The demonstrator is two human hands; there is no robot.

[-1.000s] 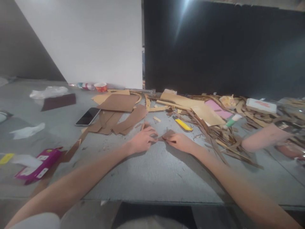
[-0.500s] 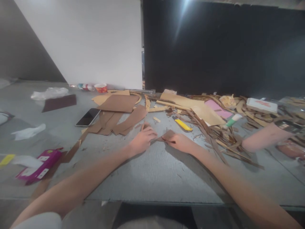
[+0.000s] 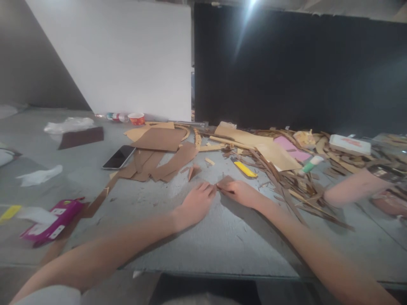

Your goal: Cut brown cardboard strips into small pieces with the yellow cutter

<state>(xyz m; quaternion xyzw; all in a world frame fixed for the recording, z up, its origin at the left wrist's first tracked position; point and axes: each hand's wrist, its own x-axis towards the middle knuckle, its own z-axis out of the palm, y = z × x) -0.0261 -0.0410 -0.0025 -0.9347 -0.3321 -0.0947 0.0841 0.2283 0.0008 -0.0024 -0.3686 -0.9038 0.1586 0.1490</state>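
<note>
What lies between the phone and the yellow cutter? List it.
In the head view, brown cardboard pieces lie between the phone and the yellow cutter, then a small folded scrap and a tan chip.

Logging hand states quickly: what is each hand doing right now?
Left hand: flat, fingertips touching the cardboard scrap.
Right hand: pinching that scrap.

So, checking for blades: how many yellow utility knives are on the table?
1: the yellow utility knife lies beyond the right hand; scraps may hide others.
</note>
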